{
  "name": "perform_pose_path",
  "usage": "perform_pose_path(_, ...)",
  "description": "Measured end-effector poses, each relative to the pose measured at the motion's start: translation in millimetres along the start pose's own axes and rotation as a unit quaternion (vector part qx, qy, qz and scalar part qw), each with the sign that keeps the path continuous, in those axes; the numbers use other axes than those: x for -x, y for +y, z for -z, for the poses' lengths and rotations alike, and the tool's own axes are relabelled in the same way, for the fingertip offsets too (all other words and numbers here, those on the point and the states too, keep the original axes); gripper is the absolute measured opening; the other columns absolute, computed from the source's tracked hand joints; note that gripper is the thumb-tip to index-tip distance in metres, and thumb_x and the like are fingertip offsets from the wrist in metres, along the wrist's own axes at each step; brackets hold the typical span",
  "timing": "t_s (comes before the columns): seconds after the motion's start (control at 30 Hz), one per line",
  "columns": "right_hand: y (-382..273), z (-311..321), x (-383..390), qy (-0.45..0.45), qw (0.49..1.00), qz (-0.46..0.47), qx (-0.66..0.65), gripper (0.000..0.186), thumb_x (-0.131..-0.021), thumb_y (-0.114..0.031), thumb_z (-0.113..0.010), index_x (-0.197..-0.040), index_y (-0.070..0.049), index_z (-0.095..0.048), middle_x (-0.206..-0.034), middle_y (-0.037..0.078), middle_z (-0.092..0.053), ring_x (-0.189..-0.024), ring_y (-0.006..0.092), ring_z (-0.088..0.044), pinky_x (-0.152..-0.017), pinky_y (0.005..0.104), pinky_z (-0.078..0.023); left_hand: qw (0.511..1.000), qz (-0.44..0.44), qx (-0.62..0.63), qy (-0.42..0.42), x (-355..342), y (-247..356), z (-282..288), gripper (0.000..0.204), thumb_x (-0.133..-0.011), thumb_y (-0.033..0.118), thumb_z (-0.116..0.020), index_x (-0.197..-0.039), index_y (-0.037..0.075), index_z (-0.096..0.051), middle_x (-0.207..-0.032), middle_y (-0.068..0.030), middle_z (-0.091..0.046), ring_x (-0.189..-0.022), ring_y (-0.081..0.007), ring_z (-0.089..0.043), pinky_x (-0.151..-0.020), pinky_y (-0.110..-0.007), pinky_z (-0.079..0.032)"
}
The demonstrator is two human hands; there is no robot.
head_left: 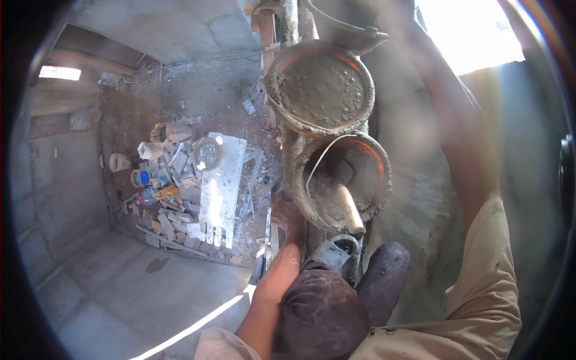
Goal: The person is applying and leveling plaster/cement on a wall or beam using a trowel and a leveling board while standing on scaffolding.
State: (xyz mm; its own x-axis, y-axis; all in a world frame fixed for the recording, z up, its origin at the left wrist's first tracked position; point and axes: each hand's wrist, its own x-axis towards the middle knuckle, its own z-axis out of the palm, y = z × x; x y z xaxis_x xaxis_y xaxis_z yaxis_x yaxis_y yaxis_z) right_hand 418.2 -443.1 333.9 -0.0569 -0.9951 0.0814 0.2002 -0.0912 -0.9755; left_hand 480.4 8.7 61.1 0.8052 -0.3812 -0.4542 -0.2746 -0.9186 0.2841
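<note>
My left hand (288,217) is low beside a mortar-caked bucket (303,198), its fingers curled; what they grip is hidden. Inside that bucket a tool with a pale wooden handle (350,209) leans on the near rim, its head out of sight. Just beyond stands a second bucket (270,90), filled nearly to the brim with wet grey mortar (321,87). My right arm (459,120) stretches up along the wall; its hand is blurred at the top edge, near a third mortar-smeared vessel (372,41) that is partly cut off.
The buckets stand in a row on a narrow raised support beside a grey wall (414,180). Bright light enters through an opening (474,30). Far below on the left, a whitish board (222,192) carries a round tub (207,154), amid rubble and wood scraps (174,222).
</note>
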Motion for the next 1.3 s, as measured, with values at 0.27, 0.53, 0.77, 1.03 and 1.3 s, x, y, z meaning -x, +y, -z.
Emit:
perform_pose_path(0.27,-139,85,69,-0.215,0.976,0.037,0.002,0.032,-0.098,-0.038,-0.056,-0.077,-0.014,-0.061,-0.063,0.003,-0.055,-0.049,0.0158,-0.049,-0.042,0.0328,-0.038,1.0,-0.012,-0.001,0.025,0,-5,-1,0.044,-0.08,0.051,-0.069,-0.104,0.015,-0.073,-0.09,-0.016,-0.074,-0.086,-0.0361,-0.07,-0.076,-0.049,-0.049)
perform_pose_path(0.53,-193,120,179,-0.133,0.988,0.031,0.066,0.032,-0.099,-0.035,-0.053,-0.079,-0.011,-0.059,-0.064,0.004,-0.051,-0.054,0.0165,-0.047,-0.049,0.0335,-0.037,1.0,-0.005,0.017,0.017,15,9,15,0.043,-0.076,0.049,-0.074,-0.103,0.015,-0.075,-0.095,-0.016,-0.074,-0.088,-0.034,-0.07,-0.078,-0.047,-0.051)
perform_pose_path(0.77,-255,182,264,0.059,0.989,0.049,0.123,0.031,-0.099,-0.033,-0.05,-0.081,-0.008,-0.057,-0.065,0.005,-0.048,-0.058,0.0171,-0.045,-0.055,0.0341,-0.036,0.999,-0.035,0.022,0.01,2,-4,-2,0.064,-0.085,0.07,-0.051,-0.103,0.013,-0.073,-0.1,-0.0186,-0.073,-0.098,-0.0379,-0.069,-0.084,-0.047,-0.05)
perform_pose_path(1.03,-256,222,341,-0.073,0.991,-0.009,0.109,0.037,-0.104,-0.026,-0.042,-0.07,-0.012,-0.047,-0.055,-0.002,-0.021,-0.051,0.0114,-0.02,-0.052,0.0299,-0.019,0.999,0.02,0.036,0.01,14,1,19,0.059,-0.081,0.062,-0.063,-0.106,0.009,-0.074,-0.112,-0.0185,-0.071,-0.108,-0.0357,-0.066,-0.092,-0.045,-0.05)
perform_pose_path(1.3,-257,235,353,-0.112,0.959,0.003,0.26,0.037,-0.1,-0.017,-0.053,-0.064,-0.011,-0.046,-0.055,-0.003,-0.024,-0.05,0.0098,-0.02,-0.051,0.0301,-0.018,0.999,0.014,0.05,0.001,15,5,21,0.065,-0.089,0.062,-0.043,-0.114,0.01,-0.073,-0.111,-0.0207,-0.071,-0.11,-0.0391,-0.065,-0.097,-0.047,-0.047)
